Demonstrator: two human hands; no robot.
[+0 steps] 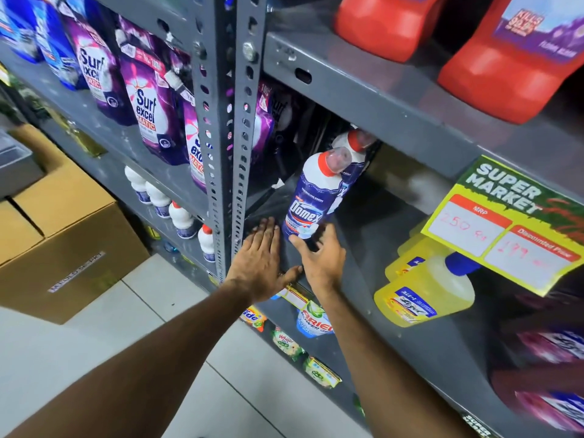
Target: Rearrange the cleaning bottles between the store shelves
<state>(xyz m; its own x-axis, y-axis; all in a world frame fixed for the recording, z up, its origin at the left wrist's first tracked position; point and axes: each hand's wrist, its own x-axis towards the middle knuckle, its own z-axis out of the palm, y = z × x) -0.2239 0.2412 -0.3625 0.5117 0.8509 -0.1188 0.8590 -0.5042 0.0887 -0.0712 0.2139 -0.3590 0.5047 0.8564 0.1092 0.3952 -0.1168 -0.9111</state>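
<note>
A blue and white Domex bottle [311, 197] with a red cap stands on the grey shelf [373, 235], and a second Domex bottle [354, 159] stands right behind it. My right hand [319, 257] is spread just below the front bottle's base, fingertips touching or nearly touching it, holding nothing. Flat and empty, my left hand [260, 260] rests on the shelf beside the bottle, next to the perforated upright post [227, 121]. A row of similar white bottles [177, 213] stands on the lower shelf of the left rack.
Purple Surf Excel pouches [148, 102] fill the left rack. Red jugs [512, 58] sit on the shelf above. Yellow bottles [426, 292] lie right of my hands under a Super Market price card [512, 226]. Cardboard boxes [57, 235] stand on the tiled floor at left.
</note>
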